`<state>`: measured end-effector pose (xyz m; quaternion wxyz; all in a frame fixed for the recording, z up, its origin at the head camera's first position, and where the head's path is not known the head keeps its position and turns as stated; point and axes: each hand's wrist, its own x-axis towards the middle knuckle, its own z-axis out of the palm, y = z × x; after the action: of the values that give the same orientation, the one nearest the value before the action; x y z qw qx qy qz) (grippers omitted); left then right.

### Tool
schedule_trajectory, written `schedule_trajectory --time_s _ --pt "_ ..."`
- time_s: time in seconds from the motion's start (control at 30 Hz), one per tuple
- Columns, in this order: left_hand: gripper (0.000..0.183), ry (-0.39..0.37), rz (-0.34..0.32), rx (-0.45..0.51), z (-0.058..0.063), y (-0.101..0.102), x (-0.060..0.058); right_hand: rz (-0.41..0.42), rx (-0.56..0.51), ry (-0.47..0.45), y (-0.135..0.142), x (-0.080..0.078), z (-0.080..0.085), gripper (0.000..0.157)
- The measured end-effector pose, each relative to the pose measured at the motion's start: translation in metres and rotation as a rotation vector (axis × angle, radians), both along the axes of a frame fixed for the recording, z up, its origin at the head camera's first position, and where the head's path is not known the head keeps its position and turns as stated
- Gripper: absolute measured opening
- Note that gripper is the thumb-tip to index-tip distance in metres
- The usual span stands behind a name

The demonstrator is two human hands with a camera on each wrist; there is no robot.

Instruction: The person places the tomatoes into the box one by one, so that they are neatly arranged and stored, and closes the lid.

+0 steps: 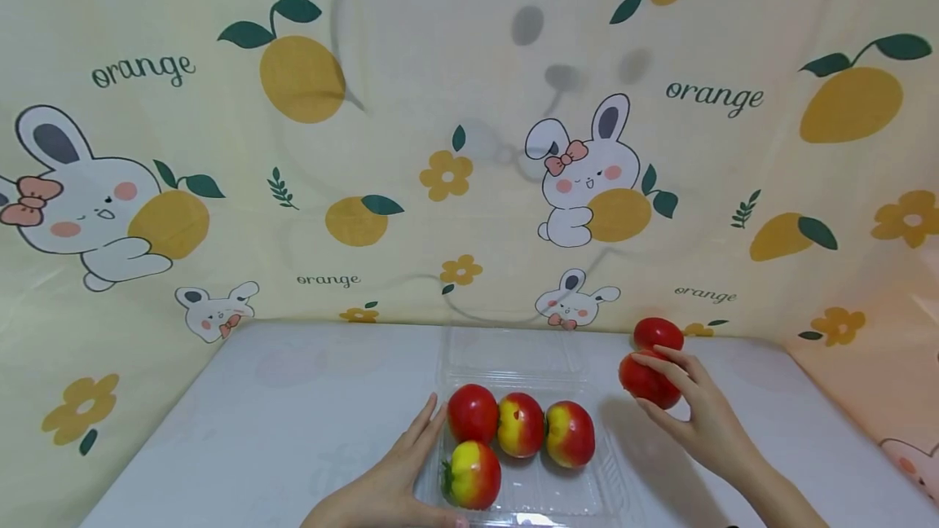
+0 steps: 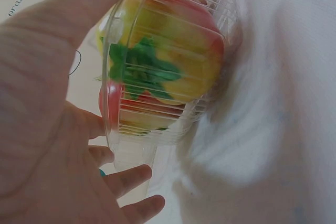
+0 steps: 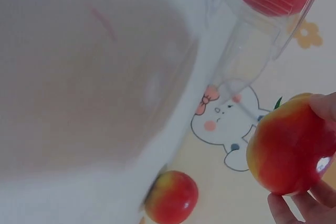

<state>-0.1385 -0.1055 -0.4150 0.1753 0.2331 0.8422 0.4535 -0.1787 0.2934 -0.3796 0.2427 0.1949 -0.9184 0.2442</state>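
In the head view, my right hand (image 1: pixel 700 414) holds a red tomato (image 1: pixel 647 380) between thumb and fingers, right of the clear plastic box. The right wrist view shows that tomato (image 3: pixel 294 145) with a yellowish top and a bit of green. My left hand (image 1: pixel 392 471) rests at the box's near left corner, fingers spread along its side and thumb at the front edge. Inside the clear box (image 1: pixel 546 495) are several red-and-yellow tomatoes: a back row (image 1: pixel 520 425) and one at front left (image 1: pixel 473 475). Its green leafy top (image 2: pixel 142 69) shows through the ribbed wall.
Another red tomato (image 1: pixel 658 334) lies at the back right of the white table (image 1: pixel 279 414). The box's clear lid (image 1: pixel 513 353) is folded back towards the wall. A cream cloth (image 1: pixel 440 63) printed with rabbits and oranges hangs behind and at the sides.
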Motion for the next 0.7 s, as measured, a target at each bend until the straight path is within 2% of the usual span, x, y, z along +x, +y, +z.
schedule_trajectory --time_s 0.3,0.53,0.7 --pt "0.114 -0.005 0.005 0.007 0.0 0.0 0.0 0.024 -0.025 -0.01 -0.009 0.004 0.002 0.065" --pt "0.113 -0.052 0.022 0.016 0.003 0.002 0.0 0.034 -0.044 -0.01 -0.017 0.008 0.003 0.068" --pt "0.113 -0.057 0.02 0.009 0.003 0.002 0.0 0.045 -0.049 0.004 -0.02 0.011 0.004 0.066"
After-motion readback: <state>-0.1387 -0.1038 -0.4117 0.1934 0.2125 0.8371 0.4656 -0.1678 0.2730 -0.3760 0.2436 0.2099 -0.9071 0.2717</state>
